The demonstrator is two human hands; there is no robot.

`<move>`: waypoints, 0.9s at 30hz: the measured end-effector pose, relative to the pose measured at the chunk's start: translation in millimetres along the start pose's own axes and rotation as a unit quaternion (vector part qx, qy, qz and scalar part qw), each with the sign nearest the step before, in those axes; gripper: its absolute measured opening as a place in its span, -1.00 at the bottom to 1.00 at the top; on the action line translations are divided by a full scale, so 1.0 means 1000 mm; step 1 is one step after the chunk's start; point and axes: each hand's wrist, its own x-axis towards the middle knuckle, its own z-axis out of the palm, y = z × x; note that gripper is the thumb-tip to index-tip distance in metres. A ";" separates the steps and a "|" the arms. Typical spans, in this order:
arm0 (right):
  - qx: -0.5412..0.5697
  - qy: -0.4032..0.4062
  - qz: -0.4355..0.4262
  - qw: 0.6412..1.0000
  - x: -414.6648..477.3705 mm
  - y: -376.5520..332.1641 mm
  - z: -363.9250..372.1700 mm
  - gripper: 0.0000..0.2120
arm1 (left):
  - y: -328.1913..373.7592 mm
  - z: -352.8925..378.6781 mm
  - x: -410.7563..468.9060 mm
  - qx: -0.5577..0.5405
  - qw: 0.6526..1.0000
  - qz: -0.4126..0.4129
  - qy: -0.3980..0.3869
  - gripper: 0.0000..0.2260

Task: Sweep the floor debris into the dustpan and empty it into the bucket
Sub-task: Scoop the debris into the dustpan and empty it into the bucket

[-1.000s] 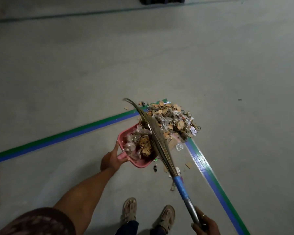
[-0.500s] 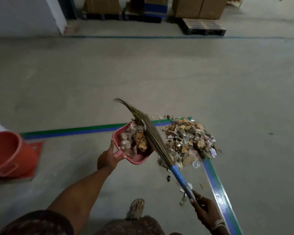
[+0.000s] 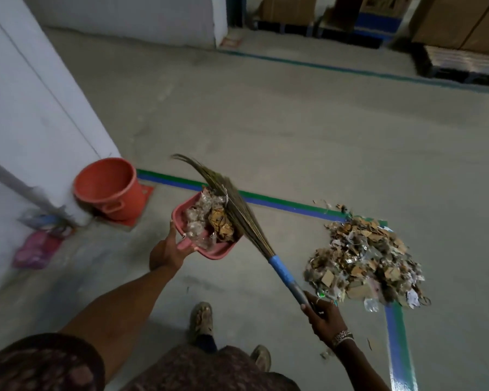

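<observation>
My left hand point(image 3: 168, 249) grips the handle of a pink dustpan point(image 3: 218, 251), held off the floor and loaded with plastic wrappers and cardboard scraps. My right hand point(image 3: 323, 316) grips the grey and blue handle of a grass broom point(image 3: 237, 210), whose bristles lie across the load in the pan. A large pile of debris point(image 3: 364, 261) sits on the floor to the right. An orange bucket point(image 3: 109, 189) stands to the left of the pan, beside a white wall.
Green and blue floor tape point(image 3: 280, 203) runs across the floor and turns toward me at the right. A white wall point(image 3: 31, 108) fills the left, with pink and blue bags point(image 3: 38, 244) at its foot. Cardboard boxes and pallets point(image 3: 460, 60) stand far back. My feet point(image 3: 201, 318) are below.
I have turned left: the dustpan, lifted off the floor, has moved away from the pile toward the bucket, which came into view. The broom stays pressed on the load.
</observation>
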 end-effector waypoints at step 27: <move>-0.035 -0.114 -0.048 0.992 0.170 -0.278 0.263 -0.66 | -0.292 -0.179 0.142 -0.137 0.974 -0.163 0.077 -0.12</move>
